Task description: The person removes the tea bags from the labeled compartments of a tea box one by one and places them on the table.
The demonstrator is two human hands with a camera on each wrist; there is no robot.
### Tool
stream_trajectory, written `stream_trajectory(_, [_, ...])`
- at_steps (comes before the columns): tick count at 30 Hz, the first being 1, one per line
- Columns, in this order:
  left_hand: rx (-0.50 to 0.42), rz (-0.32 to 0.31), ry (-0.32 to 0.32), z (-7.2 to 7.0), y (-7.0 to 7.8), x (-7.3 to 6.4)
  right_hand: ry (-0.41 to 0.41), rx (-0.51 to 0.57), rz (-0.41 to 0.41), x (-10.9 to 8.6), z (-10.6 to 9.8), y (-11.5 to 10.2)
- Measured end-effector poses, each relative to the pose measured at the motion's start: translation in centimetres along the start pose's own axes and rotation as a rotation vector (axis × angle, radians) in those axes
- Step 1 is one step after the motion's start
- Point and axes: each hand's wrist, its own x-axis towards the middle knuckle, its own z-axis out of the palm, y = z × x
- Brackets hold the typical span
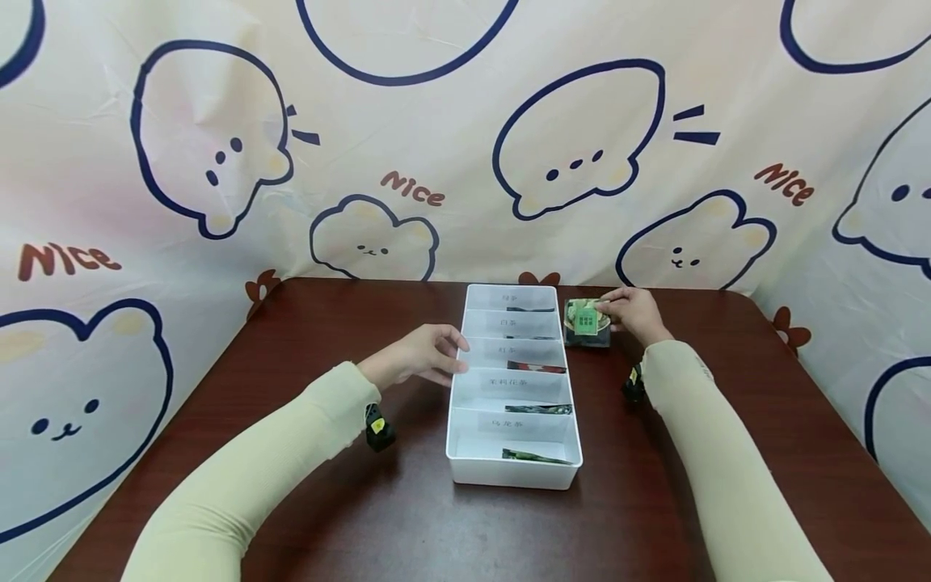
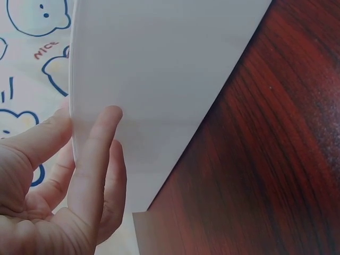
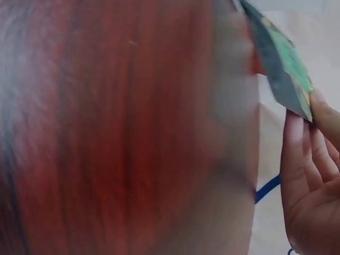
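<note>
A long white divided box [image 1: 515,473] stands lengthwise at the middle of the table, a slim packet in each labelled compartment. The left hand [image 1: 429,354] is at its left side, gripping the wall; in the left wrist view, fingers [image 2: 93,159] lie against the outer wall [image 2: 159,69] while others pass behind the rim. Right of the box's far end, the right hand [image 1: 634,314] pinches a dark green tea packet [image 1: 586,322] by its right edge. The right wrist view shows that tea packet [image 3: 281,64] tilted between thumb and fingers [image 3: 295,154].
In the compartments lie a red packet [image 1: 536,367], a dark patterned packet [image 1: 538,409] and a green packet [image 1: 534,457], with thin dark ones farther back. The dark wooden table [image 1: 349,517] ends at a cartoon-printed curtain [image 1: 465,137] behind and on both sides.
</note>
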Motion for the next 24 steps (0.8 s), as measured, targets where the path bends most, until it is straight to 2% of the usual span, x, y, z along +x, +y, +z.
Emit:
stream_trajectory(3, [0.007,-0.001,0.004,0.0,0.0,0.0,-0.038,-0.038,0.018,0.0,0.8,0.1])
stream_trajectory(9, [0.012,0.001,0.002,0.0,0.0,0.0,-0.049,-0.066,0.064,0.1,1.8,0.1])
stream_trajectory(16, [0.016,0.007,-0.005,0.0,0.1,-0.1,-0.072,-0.109,0.052,-0.1,1.8,0.1])
stream_trajectory(24, [0.019,0.004,-0.004,0.0,0.2,-0.2,-0.074,-0.161,0.074,-0.4,1.8,0.2])
